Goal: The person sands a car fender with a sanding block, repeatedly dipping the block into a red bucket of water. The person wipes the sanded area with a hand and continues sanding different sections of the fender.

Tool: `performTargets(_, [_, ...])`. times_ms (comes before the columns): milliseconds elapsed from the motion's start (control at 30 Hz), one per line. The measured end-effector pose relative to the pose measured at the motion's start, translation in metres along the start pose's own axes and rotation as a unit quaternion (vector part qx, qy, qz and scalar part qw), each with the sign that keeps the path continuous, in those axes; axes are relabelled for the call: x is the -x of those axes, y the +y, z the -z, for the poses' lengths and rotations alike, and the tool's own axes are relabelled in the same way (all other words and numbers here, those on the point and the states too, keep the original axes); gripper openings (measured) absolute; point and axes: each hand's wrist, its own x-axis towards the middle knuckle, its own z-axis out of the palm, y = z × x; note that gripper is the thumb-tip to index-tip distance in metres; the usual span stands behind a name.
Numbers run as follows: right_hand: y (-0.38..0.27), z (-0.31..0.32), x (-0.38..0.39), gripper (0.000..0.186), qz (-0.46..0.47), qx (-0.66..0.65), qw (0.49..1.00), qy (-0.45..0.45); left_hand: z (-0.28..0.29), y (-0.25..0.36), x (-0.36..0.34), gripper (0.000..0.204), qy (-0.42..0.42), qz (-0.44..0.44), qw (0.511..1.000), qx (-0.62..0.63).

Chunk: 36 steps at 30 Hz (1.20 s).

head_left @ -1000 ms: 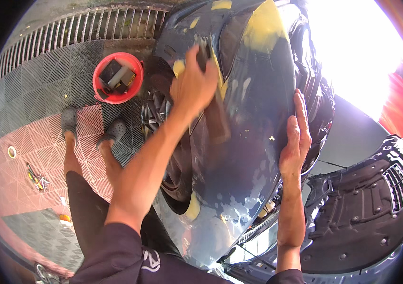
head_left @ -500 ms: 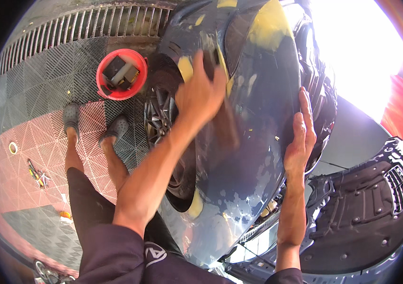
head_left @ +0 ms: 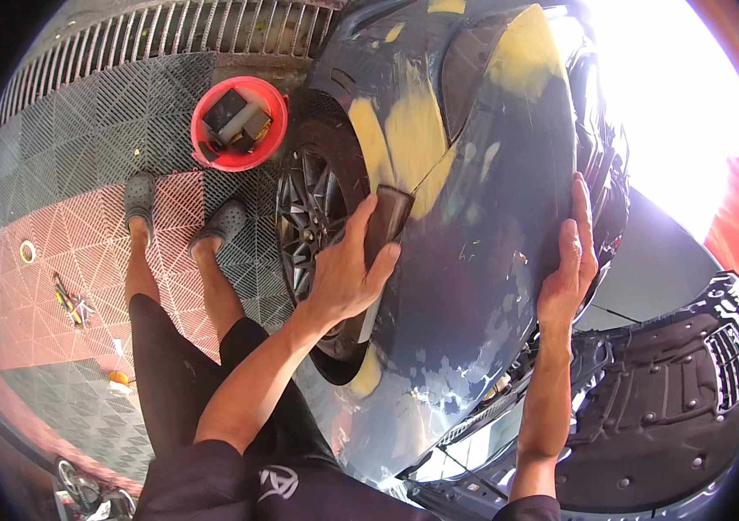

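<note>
My left hand [head_left: 345, 276] is closed around a long, dark sanding block [head_left: 389, 217], which lies against the car fender [head_left: 465, 286] just above the wheel arch. The fender is dull blue-grey, with scuffed bare spots. Yellow filler [head_left: 415, 139] covers patches beyond the block and along the arch's edge. With its fingers stretched out, my right hand [head_left: 571, 269] rests on the fender's edge beside the engine bay and holds nothing. Left of the block stands the black-spoked wheel [head_left: 309, 213].
A red bucket [head_left: 281, 108] holding several dark blocks stands by the wheel. On the tiled floor lie a tape roll [head_left: 28, 252] and some hand tools [head_left: 71, 302]. A metal drain grate [head_left: 161, 39] runs at the far left. The raised bonnet [head_left: 656, 408] is at the right.
My left hand has drawn the sanding block back toward me and left along the fender, uncovering more yellow filler. My right hand stays on the fender's edge. The whole view has shifted slightly.
</note>
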Motion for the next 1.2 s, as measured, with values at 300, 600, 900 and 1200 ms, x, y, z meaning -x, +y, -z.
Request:
performTargets(300, [-0.001,-0.007,-0.004,0.060,0.004,-0.026,1.000,-0.008,0.014,-0.028,-0.072,0.074,0.008,0.070,0.998,0.001])
performTargets(600, [-0.006,-0.012,-0.009,0.060,0.013,-0.046,0.999,-0.026,0.040,-0.064,-0.137,0.074,0.034,0.093,0.995,-0.028])
performTargets(900, [-0.007,-0.008,-0.007,0.063,-0.026,-0.053,0.998,-0.031,0.018,-0.069,-0.108,0.074,0.043,0.103,0.994,0.021])
performTargets(1200, [-0.006,-0.003,-0.004,0.064,-0.033,-0.037,0.998,-0.026,0.001,-0.062,-0.093,0.079,0.063,0.134,0.986,0.076])
